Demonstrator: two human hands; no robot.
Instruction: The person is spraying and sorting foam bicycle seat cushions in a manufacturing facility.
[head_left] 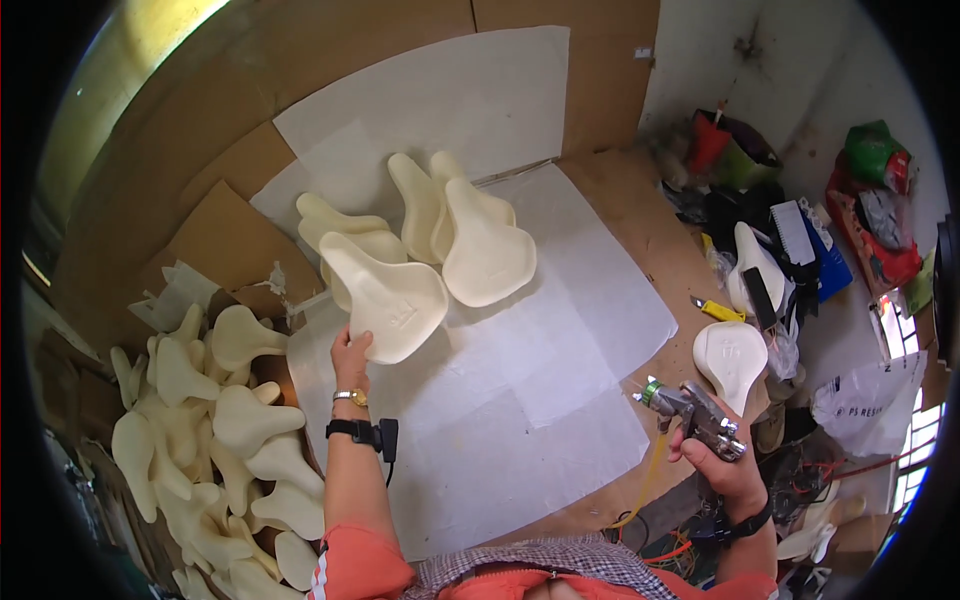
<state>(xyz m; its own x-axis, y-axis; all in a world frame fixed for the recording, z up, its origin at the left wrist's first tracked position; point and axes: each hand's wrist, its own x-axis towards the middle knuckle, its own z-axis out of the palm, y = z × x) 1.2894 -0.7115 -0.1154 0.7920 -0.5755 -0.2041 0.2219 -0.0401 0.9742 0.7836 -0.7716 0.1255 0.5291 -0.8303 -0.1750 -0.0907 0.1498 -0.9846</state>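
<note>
With its fingers on the near rim, my left hand [351,357] grips a cream foam bicycle saddle pad [385,305], its hollow underside turned up toward me. Behind it, several more cream saddle pads [490,255] lean in a loose group against the papered backboard. Over at the right, my right hand [728,468] is wrapped round a metal spray gun [695,412] with a green ring near its nozzle, which faces left. A yellowish hose [652,480] runs down beside the gun.
A large heap of cream saddle pads [215,440] lies at the left. White paper sheets [520,400] cover the cardboard worktop. At the right edge are a yellow utility knife [718,308], a lone saddle pad [730,355], a spiral notebook [792,232] and bags.
</note>
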